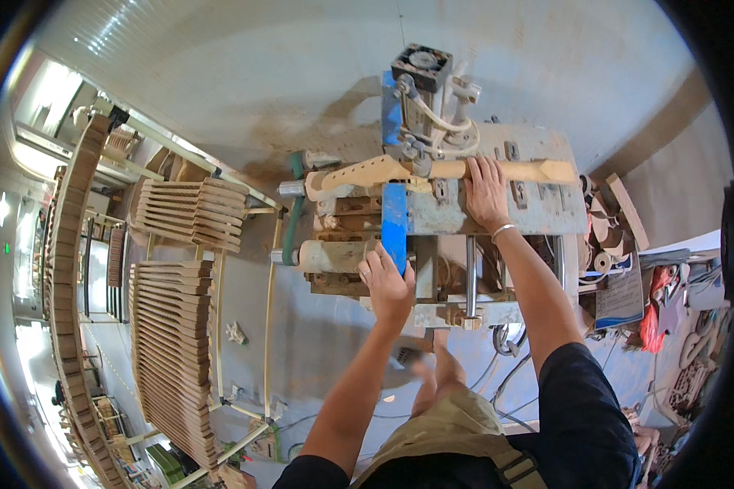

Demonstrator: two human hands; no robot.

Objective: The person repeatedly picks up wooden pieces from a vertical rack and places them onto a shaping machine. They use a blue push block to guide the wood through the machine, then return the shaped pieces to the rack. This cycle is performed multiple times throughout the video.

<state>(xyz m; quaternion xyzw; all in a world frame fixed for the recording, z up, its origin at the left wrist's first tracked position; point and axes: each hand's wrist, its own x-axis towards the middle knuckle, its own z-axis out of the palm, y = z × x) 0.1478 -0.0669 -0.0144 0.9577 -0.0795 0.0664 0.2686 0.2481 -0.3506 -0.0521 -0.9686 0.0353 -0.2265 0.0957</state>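
A pale wooden guitar neck (367, 173) lies across the top of a dusty grey machine (538, 216), its headstock pointing left. My right hand (486, 192) presses down on the neck near its middle. My left hand (387, 281) grips the near end of a blue lever (394, 213) that runs from the clamp toward me. A grey motor with a fan (420, 69) stands behind the neck.
Two racks of stacked wooden necks (189, 213) (171, 342) stand to the left on a metal frame. A long curved row of wood pieces (67, 269) runs along the far left. Wood offcuts and clutter (616, 236) lie at the right. Cables (506, 359) trail on the floor.
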